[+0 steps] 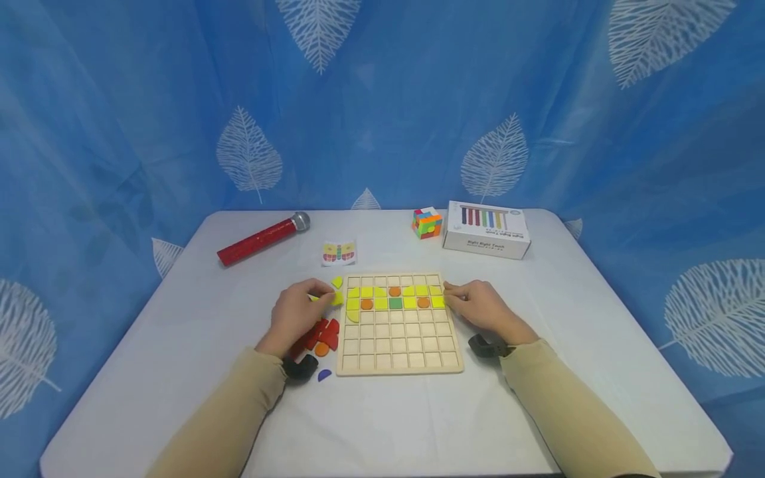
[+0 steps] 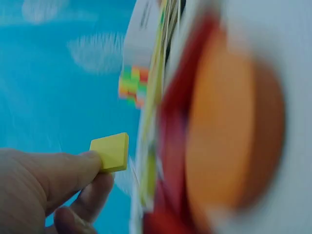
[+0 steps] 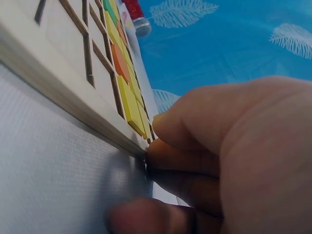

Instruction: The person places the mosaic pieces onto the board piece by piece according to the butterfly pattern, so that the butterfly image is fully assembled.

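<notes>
Between thumb and index finger, my left hand (image 1: 299, 307) pinches a yellow square tile (image 2: 111, 152), held just off the left edge of the wooden grid board (image 1: 399, 361). My right hand (image 1: 480, 304) grips the board's right edge near its upper corner, thumb on top and fingers curled at the side. Yellow tiles (image 1: 380, 303), orange round tiles (image 1: 366, 304) and a green square tile (image 1: 396, 303) fill cells in the upper rows. Beside the board, partly under my left hand, lie red tiles (image 1: 329, 338), a loose orange round tile (image 1: 322, 349) and a yellow piece (image 1: 337, 282).
A purple half-round tile (image 1: 325, 375) lies near the board's lower left. Behind the board are a picture card (image 1: 339, 253), a red microphone (image 1: 259, 241), a colourful puzzle cube (image 1: 427, 224) and a white box (image 1: 485, 230). A blue leaf-patterned curtain (image 1: 394, 99) hangs behind the table.
</notes>
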Available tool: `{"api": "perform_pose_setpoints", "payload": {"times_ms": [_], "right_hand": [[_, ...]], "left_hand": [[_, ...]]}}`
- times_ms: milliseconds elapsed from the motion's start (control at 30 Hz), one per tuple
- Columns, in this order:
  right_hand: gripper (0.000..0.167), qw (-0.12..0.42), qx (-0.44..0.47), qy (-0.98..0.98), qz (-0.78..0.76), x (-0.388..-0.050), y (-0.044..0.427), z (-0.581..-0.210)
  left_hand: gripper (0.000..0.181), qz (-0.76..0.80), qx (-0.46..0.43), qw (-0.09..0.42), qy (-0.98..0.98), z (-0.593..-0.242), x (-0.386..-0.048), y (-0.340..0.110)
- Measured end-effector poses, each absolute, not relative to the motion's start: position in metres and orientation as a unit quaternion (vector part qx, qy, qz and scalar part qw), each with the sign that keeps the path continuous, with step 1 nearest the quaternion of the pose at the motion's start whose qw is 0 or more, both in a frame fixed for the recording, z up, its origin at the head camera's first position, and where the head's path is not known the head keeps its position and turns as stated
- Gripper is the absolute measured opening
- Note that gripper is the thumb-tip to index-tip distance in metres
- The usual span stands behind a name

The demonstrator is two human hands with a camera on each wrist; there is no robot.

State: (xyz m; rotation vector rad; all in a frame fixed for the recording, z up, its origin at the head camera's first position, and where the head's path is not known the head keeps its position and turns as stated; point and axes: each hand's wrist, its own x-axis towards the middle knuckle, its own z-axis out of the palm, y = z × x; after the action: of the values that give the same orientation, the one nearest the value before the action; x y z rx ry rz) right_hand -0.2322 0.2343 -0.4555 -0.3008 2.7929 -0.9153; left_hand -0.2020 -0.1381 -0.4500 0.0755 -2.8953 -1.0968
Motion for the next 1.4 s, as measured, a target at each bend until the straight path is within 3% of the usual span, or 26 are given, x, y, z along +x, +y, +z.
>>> {"api": "perform_pose_setpoints", "payload": {"times_ms": [367,1067,1300,1400], "right_hand": [[0.042,0.091,-0.096,0.944,-0.302,-0.232,0.233,-0.459],[0.043,0.09,-0.093,0.944,-0.303,-0.232,0.231,-0.459],[0.043,0.091,-0.102,0.945,-0.298,-0.232,0.232,-0.457],[0.043,0.087,-0.107,0.945,-0.296,-0.232,0.233,-0.457]], "left_hand": [[0.016,-0.333,-0.047,0.012,-0.942,-0.452,-0.191,-0.098],[0.019,-0.25,-0.096,0.018,-0.963,-0.457,-0.194,-0.093],[0.028,-0.308,0.015,0.076,-0.948,-0.445,-0.2,-0.127],[0.032,-0.325,0.068,0.061,-0.941,-0.442,-0.204,-0.147]]}}
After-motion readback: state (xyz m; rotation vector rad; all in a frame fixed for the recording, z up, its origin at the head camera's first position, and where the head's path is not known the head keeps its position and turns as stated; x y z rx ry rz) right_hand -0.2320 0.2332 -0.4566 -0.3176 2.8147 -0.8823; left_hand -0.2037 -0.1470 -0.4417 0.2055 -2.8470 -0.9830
